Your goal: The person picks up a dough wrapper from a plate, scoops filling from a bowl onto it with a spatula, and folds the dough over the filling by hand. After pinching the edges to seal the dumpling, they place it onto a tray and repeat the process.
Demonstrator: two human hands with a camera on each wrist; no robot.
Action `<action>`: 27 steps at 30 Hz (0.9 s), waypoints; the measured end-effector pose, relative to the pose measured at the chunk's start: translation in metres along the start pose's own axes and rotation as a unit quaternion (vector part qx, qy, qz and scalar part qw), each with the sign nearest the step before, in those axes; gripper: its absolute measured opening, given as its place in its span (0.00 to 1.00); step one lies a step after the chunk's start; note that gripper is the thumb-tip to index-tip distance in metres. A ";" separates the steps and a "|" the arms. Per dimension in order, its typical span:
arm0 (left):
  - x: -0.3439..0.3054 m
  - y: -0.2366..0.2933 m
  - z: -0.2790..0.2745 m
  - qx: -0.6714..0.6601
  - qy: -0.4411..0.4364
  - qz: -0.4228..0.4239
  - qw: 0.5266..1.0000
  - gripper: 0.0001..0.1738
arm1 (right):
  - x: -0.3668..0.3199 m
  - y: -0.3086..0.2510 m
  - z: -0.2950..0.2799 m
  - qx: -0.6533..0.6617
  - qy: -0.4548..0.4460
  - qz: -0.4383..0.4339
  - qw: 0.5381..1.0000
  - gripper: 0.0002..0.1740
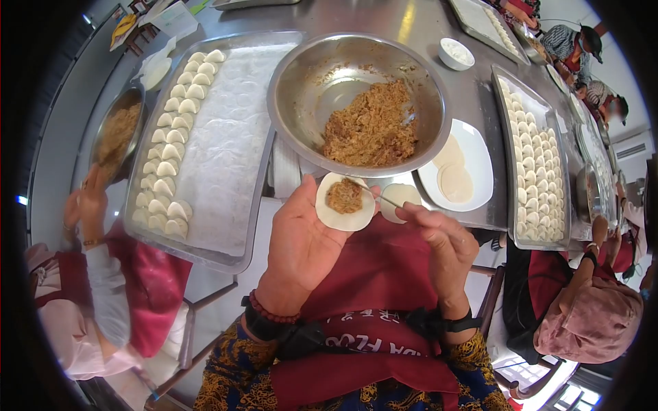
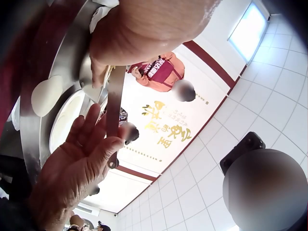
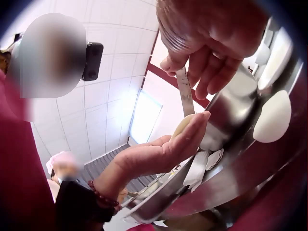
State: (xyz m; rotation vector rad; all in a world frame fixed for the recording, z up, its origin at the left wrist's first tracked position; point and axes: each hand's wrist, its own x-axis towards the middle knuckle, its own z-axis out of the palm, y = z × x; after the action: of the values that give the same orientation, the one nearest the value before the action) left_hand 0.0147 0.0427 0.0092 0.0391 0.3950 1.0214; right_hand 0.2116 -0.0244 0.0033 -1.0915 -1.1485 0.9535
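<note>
My left hand is palm up, with a round dumpling wrapper lying on its straight fingers. A mound of brown filling sits in the middle of that wrapper. My right hand pinches a flat metal spatula between thumb and fingers; its far end reaches the filling on the wrapper. Just beyond both hands stands a large steel bowl holding more filling. Another bare wrapper lies at the table edge between my hands, near a white plate with several wrappers.
On the left, a metal tray carries rows of folded dumplings. A fuller tray lies on the right. A small white bowl stands behind the plate. People work close by on both sides, one at a second filling bowl.
</note>
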 end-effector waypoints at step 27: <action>-0.016 0.010 -0.016 0.038 0.041 -0.034 0.998 0.31 | -0.016 -0.022 0.002 -0.264 -0.141 -0.220 0.928 0.13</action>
State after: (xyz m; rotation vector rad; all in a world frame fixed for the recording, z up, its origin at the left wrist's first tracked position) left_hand -0.0066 0.0318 0.0010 0.0518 0.5065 0.9417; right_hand 0.2077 -0.0442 0.0218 -1.0601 -1.8694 0.4572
